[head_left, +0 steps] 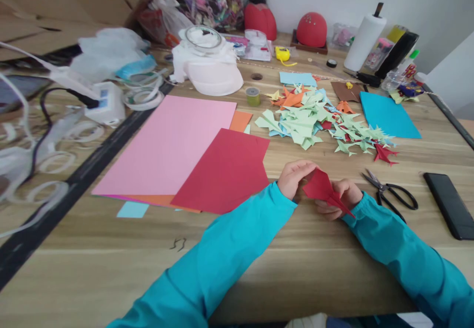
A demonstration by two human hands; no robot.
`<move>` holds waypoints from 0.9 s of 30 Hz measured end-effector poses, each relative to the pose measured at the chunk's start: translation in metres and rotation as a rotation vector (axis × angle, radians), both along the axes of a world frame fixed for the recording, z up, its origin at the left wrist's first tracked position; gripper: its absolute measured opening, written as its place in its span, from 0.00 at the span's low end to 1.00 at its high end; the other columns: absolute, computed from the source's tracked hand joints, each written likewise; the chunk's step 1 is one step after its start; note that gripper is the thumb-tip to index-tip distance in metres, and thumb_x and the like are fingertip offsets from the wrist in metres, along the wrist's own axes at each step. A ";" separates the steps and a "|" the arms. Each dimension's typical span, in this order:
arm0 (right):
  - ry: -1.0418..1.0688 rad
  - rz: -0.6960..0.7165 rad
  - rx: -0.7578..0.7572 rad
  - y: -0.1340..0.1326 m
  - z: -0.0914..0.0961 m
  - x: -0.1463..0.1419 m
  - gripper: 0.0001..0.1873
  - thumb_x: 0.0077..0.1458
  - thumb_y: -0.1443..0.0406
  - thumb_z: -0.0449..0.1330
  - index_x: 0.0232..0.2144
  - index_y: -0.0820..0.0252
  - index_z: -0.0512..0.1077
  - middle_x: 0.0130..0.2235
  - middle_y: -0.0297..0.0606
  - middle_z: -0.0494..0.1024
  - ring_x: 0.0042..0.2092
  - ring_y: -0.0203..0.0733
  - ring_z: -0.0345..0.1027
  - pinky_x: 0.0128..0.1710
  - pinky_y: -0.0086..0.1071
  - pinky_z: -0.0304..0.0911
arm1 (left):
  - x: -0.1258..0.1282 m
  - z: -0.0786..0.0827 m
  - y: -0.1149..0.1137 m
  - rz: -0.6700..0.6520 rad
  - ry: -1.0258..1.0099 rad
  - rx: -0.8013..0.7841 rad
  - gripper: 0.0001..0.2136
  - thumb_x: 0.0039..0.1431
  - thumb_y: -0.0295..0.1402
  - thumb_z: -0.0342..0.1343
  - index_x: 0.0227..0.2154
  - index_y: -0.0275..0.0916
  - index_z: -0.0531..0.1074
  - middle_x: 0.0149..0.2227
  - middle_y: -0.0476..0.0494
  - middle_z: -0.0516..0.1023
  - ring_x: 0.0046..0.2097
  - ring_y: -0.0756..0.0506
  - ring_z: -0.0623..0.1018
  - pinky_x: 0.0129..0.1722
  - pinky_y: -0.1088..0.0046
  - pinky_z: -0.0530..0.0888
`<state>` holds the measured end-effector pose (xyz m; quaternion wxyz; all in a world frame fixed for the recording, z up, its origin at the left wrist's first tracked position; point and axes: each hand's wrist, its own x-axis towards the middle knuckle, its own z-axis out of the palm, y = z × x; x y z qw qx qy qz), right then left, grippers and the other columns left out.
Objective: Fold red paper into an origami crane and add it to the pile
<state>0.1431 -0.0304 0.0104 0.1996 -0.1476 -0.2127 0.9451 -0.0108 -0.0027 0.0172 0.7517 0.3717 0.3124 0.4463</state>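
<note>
A folded piece of red paper (319,185) is held above the table between both my hands; one end spreads wide and the other narrows to a thin point. My left hand (295,177) pinches its wide upper left edge. My right hand (339,198) grips the narrow part, with fingers wrapped beneath it. Just beyond my hands lies a heap of folded paper pieces (301,123), mostly pale green, with some orange, blue and red. A red sheet (225,172) with a notch at its right edge rests to the left, overlapping a large pink sheet (170,145).
Black-handled scissors (394,192) and a black phone (451,204) lie right of my hands. A blue sheet (388,114) is farther back. A white cap (209,66), a yellow tape measure (282,54) and a paper roll (365,41) stand behind. Cables and a white adapter (106,102) crowd the left.
</note>
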 end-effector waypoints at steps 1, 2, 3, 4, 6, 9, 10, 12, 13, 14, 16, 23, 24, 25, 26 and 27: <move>-0.002 0.001 0.001 0.000 0.000 0.000 0.18 0.33 0.69 0.50 0.33 0.66 0.63 0.17 0.30 0.59 0.17 0.28 0.45 0.14 0.20 0.43 | 0.000 0.001 0.000 -0.006 0.020 0.018 0.12 0.41 0.39 0.60 0.23 0.33 0.73 0.22 0.47 0.74 0.24 0.52 0.71 0.25 0.77 0.65; -0.007 0.001 0.004 0.000 0.001 -0.001 0.17 0.33 0.69 0.50 0.33 0.66 0.63 0.17 0.30 0.59 0.17 0.28 0.46 0.14 0.20 0.44 | -0.001 0.002 -0.001 -0.013 0.045 0.037 0.12 0.40 0.38 0.61 0.24 0.33 0.73 0.22 0.47 0.74 0.24 0.52 0.71 0.25 0.77 0.65; -0.014 -0.001 0.011 0.000 0.001 -0.001 0.17 0.33 0.69 0.50 0.32 0.66 0.63 0.17 0.30 0.59 0.17 0.28 0.46 0.13 0.20 0.44 | -0.001 0.003 -0.001 -0.015 0.068 0.056 0.12 0.39 0.37 0.62 0.24 0.33 0.73 0.22 0.47 0.74 0.25 0.51 0.71 0.26 0.77 0.66; -0.023 -0.012 0.022 0.000 0.001 -0.001 0.16 0.34 0.69 0.51 0.32 0.66 0.63 0.17 0.30 0.59 0.17 0.28 0.46 0.13 0.21 0.44 | -0.001 0.003 -0.001 -0.010 0.084 0.071 0.11 0.39 0.37 0.62 0.24 0.33 0.73 0.23 0.47 0.75 0.25 0.51 0.71 0.27 0.76 0.66; -0.046 -0.057 0.066 -0.002 0.001 -0.003 0.15 0.34 0.68 0.51 0.30 0.65 0.63 0.17 0.30 0.60 0.17 0.29 0.48 0.13 0.21 0.44 | -0.002 0.001 -0.001 0.006 0.083 0.083 0.11 0.40 0.37 0.61 0.25 0.33 0.73 0.25 0.46 0.75 0.27 0.51 0.72 0.29 0.76 0.67; -0.076 -0.181 0.203 -0.005 0.003 -0.005 0.10 0.33 0.69 0.54 0.25 0.65 0.64 0.16 0.30 0.60 0.16 0.28 0.49 0.13 0.22 0.45 | -0.001 -0.004 0.002 0.054 0.025 0.046 0.11 0.41 0.36 0.60 0.27 0.34 0.73 0.27 0.46 0.76 0.29 0.50 0.73 0.31 0.75 0.68; -0.089 -0.225 0.250 -0.005 0.004 -0.006 0.08 0.32 0.69 0.55 0.23 0.64 0.63 0.16 0.29 0.60 0.16 0.28 0.49 0.13 0.22 0.45 | -0.001 -0.005 0.003 0.067 0.003 0.027 0.11 0.41 0.36 0.60 0.28 0.34 0.73 0.27 0.46 0.75 0.29 0.50 0.73 0.30 0.75 0.68; -0.112 -0.310 0.310 -0.005 0.006 -0.006 0.06 0.32 0.69 0.56 0.21 0.64 0.63 0.15 0.29 0.59 0.16 0.27 0.47 0.13 0.22 0.44 | -0.001 -0.008 0.005 0.086 -0.030 -0.009 0.11 0.41 0.35 0.59 0.28 0.34 0.73 0.26 0.46 0.75 0.27 0.51 0.73 0.29 0.76 0.68; -0.121 -0.352 0.320 -0.005 0.007 -0.006 0.06 0.33 0.68 0.57 0.20 0.63 0.63 0.15 0.28 0.58 0.16 0.27 0.47 0.13 0.22 0.44 | 0.000 -0.008 0.006 0.089 -0.037 -0.018 0.11 0.41 0.35 0.59 0.28 0.34 0.73 0.26 0.46 0.75 0.26 0.51 0.72 0.28 0.76 0.68; -0.126 -0.396 0.318 -0.004 0.007 -0.006 0.07 0.33 0.68 0.57 0.20 0.63 0.62 0.16 0.28 0.58 0.16 0.27 0.47 0.13 0.22 0.45 | 0.000 -0.008 0.006 0.092 -0.038 -0.023 0.11 0.41 0.35 0.59 0.28 0.34 0.72 0.25 0.46 0.75 0.26 0.52 0.72 0.27 0.76 0.68; -0.128 -0.498 0.303 -0.002 0.008 -0.006 0.07 0.34 0.66 0.57 0.20 0.62 0.62 0.17 0.28 0.58 0.18 0.28 0.47 0.14 0.23 0.46 | 0.000 -0.007 0.006 0.106 -0.033 -0.019 0.12 0.41 0.36 0.59 0.28 0.33 0.72 0.25 0.46 0.74 0.25 0.52 0.72 0.26 0.76 0.68; -0.252 -0.843 0.293 0.004 0.010 -0.008 0.05 0.35 0.69 0.59 0.19 0.62 0.64 0.19 0.30 0.63 0.22 0.29 0.54 0.20 0.25 0.53 | 0.000 -0.003 0.002 0.111 0.055 0.063 0.14 0.40 0.37 0.62 0.27 0.33 0.69 0.21 0.50 0.71 0.24 0.53 0.70 0.27 0.76 0.67; -0.284 -0.891 0.301 0.004 0.010 -0.009 0.05 0.35 0.70 0.59 0.19 0.62 0.65 0.19 0.30 0.64 0.22 0.30 0.55 0.21 0.26 0.54 | 0.000 -0.002 0.000 0.090 0.062 0.090 0.15 0.39 0.37 0.62 0.28 0.33 0.68 0.22 0.51 0.70 0.24 0.53 0.70 0.27 0.76 0.67; -0.319 -0.936 0.317 0.005 0.010 -0.009 0.05 0.35 0.71 0.59 0.19 0.61 0.65 0.19 0.30 0.65 0.22 0.30 0.56 0.22 0.27 0.55 | 0.000 0.000 -0.001 0.057 0.066 0.114 0.16 0.38 0.37 0.63 0.29 0.34 0.68 0.23 0.51 0.70 0.24 0.53 0.70 0.26 0.76 0.67; -0.358 -0.971 0.339 0.005 0.009 -0.010 0.05 0.35 0.71 0.60 0.19 0.61 0.66 0.19 0.30 0.67 0.22 0.31 0.58 0.23 0.27 0.56 | 0.000 0.001 -0.002 0.020 0.068 0.136 0.18 0.37 0.37 0.64 0.30 0.34 0.68 0.23 0.51 0.70 0.25 0.53 0.70 0.26 0.76 0.66; -0.402 -0.999 0.369 0.005 0.008 -0.010 0.05 0.35 0.71 0.60 0.19 0.61 0.67 0.19 0.30 0.68 0.23 0.31 0.59 0.24 0.28 0.57 | 0.001 0.002 -0.003 -0.015 0.079 0.160 0.18 0.37 0.36 0.64 0.32 0.34 0.67 0.24 0.50 0.71 0.25 0.53 0.70 0.27 0.76 0.66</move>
